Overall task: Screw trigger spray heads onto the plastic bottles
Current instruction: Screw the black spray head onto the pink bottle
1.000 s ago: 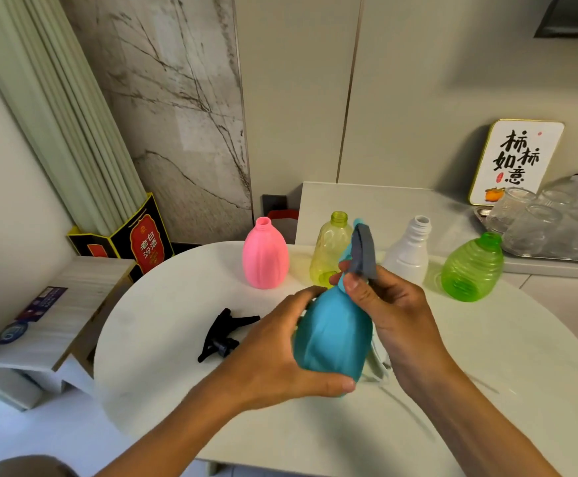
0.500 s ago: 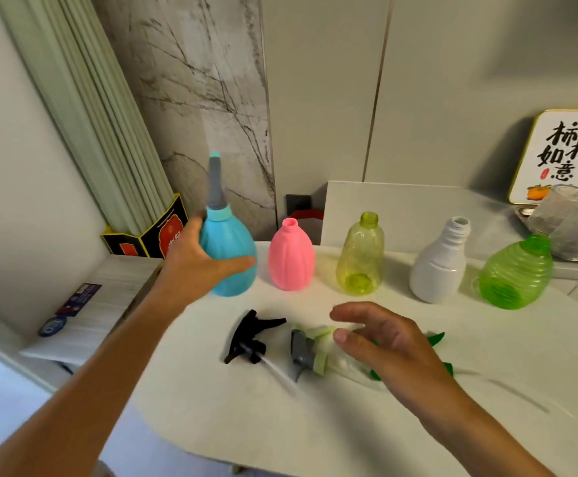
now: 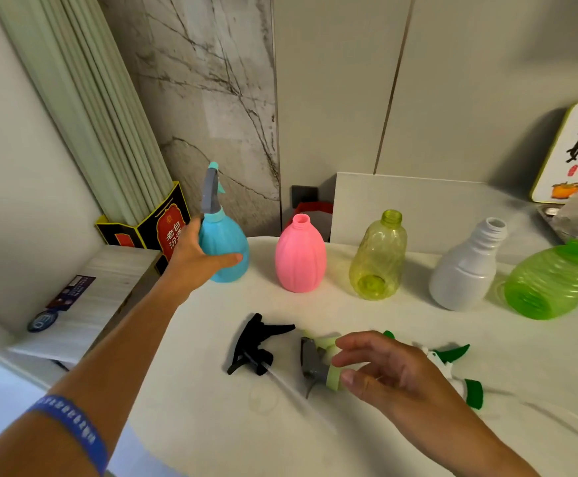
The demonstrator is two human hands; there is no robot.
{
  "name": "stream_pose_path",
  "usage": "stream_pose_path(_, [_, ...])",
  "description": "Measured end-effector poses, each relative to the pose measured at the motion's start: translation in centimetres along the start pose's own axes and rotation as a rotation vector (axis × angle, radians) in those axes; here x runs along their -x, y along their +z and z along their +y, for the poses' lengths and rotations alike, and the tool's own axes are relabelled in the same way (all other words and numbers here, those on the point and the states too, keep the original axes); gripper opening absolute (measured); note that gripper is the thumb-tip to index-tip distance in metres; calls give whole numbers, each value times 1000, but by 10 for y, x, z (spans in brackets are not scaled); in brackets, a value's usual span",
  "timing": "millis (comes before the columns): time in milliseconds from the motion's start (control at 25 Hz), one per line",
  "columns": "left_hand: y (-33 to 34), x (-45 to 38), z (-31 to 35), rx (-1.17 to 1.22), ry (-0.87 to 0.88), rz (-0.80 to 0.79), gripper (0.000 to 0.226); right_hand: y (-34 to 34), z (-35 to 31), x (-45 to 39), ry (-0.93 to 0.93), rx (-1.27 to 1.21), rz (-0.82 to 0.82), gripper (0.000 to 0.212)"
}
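Left hand [image 3: 198, 261] grips the capped blue plastic bottle [image 3: 224, 251] on the table [image 3: 384, 442] — four bottles uncapped — right hand [image 3: 384, 370], fingers loosely spread, over the grey-and-green trigger spray head [image 3: 317, 366].

Veined marble wall panel [image 3: 208, 98], beige wall panels [image 3: 452, 80], pale curtain [image 3: 84, 108], white round table [image 3: 212, 425]

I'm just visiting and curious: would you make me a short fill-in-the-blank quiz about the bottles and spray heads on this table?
1. The only bottle already fitted with a spray head is the ____ one, held by the left hand.
2. The right hand reaches for the spray head with a pale ____ collar.
3. Beside it lies a loose ____ spray head, untouched.
4. The bottle between the pink bottle and the white bottle is ____.

Missing words: blue; green; black; yellow
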State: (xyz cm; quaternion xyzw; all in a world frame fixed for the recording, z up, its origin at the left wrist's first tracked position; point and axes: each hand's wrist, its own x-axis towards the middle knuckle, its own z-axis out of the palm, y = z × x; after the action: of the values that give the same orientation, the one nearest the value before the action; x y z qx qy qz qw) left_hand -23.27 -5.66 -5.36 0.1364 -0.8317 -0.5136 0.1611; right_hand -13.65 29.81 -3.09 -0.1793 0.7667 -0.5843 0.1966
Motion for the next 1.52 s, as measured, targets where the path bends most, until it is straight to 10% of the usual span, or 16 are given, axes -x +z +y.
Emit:
stream_pose_path(480, [-14, 30, 15, -113, -260, -26, 112, -8, 0, -1, 39, -69, 31, 32])
stream_pose_path(560, [-30, 44, 27, -259, -394, -22, 99, -12, -1, 0, 39, -80, 40, 28])
stream_pose_path(720, [-9, 74, 61, -229, -11, 82, 34, -15, -2, -1, 34, -93, 46, 23])
stream_pose_path(1080, [98, 52, 66, -142, -12, -52, 113, -29, 2, 15, 16, -43, 119, 21])
stream_pose_path(1520, [99, 47, 72, -156, 54, -27, 105, -36, -2, 15, -99, 187, 165, 17])
